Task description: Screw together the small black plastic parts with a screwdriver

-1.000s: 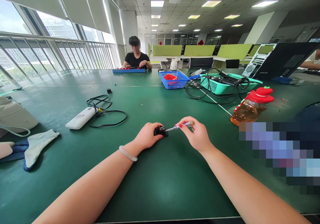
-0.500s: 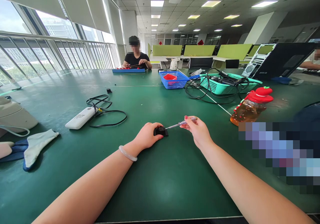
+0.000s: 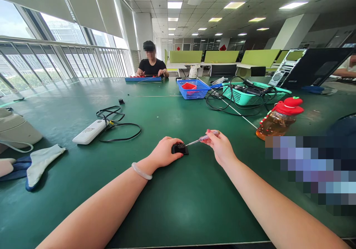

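From the head camera, the work is seen at the middle of the green table (image 3: 178, 204). A small black part (image 3: 178, 150) is pinned against the tabletop by the left hand (image 3: 164, 152) — fingers curled over its far side, thumb pressed along the near edge. By the right hand (image 3: 221, 147), a screwdriver (image 3: 204, 137) with a clear handle is gripped between thumb and bent fingers, its shaft slanted down to the left. The black part is met by the tip at its right side, or nearly so — contact cannot be told.

Off to the left, a white power bank (image 3: 90, 131) is trailed by a black cable (image 3: 119, 140), and a glove (image 3: 44, 161) is left lying nearer. To the right, a red-capped bottle (image 3: 278, 121) is seen; beyond, a blue basket (image 3: 194, 94) is set beside a green basket (image 3: 244, 99).
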Tool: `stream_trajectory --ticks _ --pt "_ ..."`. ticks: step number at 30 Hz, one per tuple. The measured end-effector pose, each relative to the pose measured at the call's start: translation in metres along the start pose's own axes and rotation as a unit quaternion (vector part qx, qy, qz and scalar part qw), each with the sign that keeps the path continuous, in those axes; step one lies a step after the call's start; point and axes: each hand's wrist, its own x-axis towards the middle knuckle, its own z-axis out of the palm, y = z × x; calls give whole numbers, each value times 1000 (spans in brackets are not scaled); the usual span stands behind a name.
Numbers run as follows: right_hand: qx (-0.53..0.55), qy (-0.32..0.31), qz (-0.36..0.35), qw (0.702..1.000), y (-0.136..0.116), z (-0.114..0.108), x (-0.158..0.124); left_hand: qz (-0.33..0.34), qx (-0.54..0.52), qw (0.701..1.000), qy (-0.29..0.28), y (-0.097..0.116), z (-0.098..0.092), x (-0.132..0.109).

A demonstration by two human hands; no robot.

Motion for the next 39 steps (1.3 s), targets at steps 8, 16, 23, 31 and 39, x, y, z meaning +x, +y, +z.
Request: stream_trajectory --ticks 8,16,23,31,39 --pt "24 16 11 1000 -2 1 -1 0 2 1000 -5 1 0 0" --pt "35 9 38 999 -3 4 -3 5 8 1000 -1 1 0 0" --pt "15 -27 55 998 -2 6 -6 -7 1 1000 -5 0 0 0" --pt "30 2 54 998 -4 4 -3 -6 3 1000 -2 -1 1 0" --pt "47 8 39 998 -6 3 -2 -5 3 1000 -4 -1 1 0"
